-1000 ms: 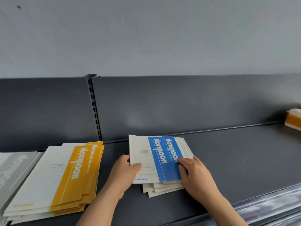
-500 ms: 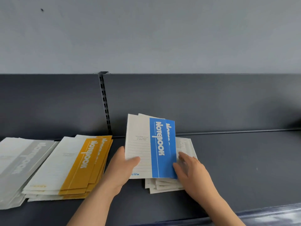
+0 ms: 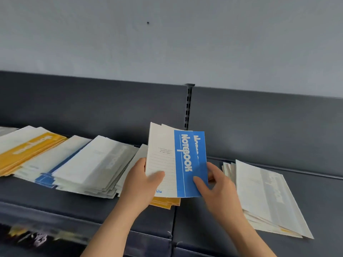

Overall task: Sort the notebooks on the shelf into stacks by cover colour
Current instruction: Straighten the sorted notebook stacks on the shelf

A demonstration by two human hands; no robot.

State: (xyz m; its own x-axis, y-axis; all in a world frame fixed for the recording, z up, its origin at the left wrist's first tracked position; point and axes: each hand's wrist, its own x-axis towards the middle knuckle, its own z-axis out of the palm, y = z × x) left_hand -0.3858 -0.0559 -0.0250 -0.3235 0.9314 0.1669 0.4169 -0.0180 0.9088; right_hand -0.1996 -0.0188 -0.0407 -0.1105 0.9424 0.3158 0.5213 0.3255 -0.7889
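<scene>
Lifting is done: the blue notebooks, at least 2 going by the offset covers, are now clear of the shelf and held upright. 1 s ago they lay flat on the mixed pile w/ both hands on them, and 0.5 s ago they were only tipped up. That pile now sits right of the hands w/ a pale grey cover on top, so the blues look pulled for sorting but not yet placed.

L hand is clamped on the near-left corner, thumb across the white lined part, fingers behind. R hand is clamped on the near-right corner, thumb on the blue band.

The notebooks stand between the 2 hands, above a yellow stack whose near edge pokes out below. Left of that is a grey-topped stack w/ a blue edge underneath, prob. where the blues go. Another yellow pile lies far left.
</scene>
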